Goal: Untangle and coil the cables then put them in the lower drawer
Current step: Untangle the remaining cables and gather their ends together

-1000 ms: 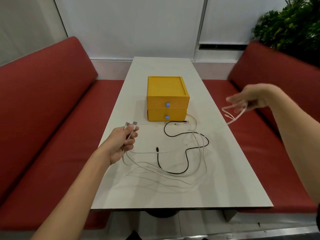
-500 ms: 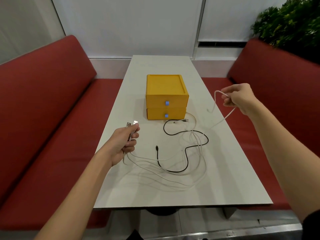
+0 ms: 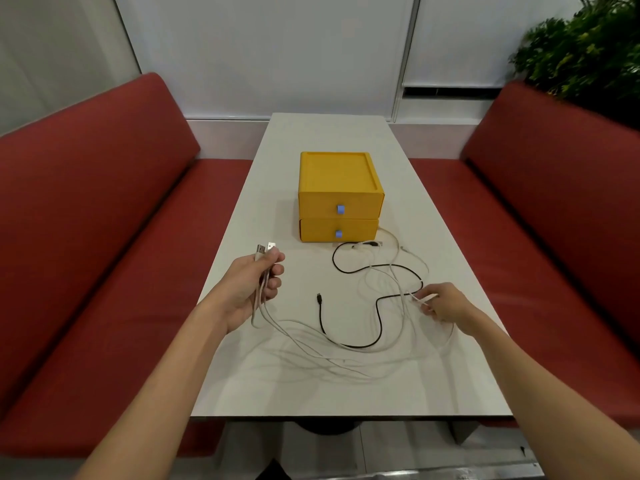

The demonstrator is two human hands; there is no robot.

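Two USB plugs [image 3: 265, 249] stick up from left hand [image 3: 251, 289], clenched on white cables [image 3: 346, 362]; right hand [image 3: 443, 303] pinches a white strand nr table's [image 3: 467, 382] right edge. Risk: pulling w/ black cable [image 3: 379, 320] still crossed tightens snarl, mid-table. Count: 1 black, 2+ white (can't tell exactly), 2 drawers; lower drawer [image 3: 337, 232] closed.

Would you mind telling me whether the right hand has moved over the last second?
Yes. The right hand has come down from beyond the table's right edge onto the table, nearer than the yellow drawer box, pinching a white cable.
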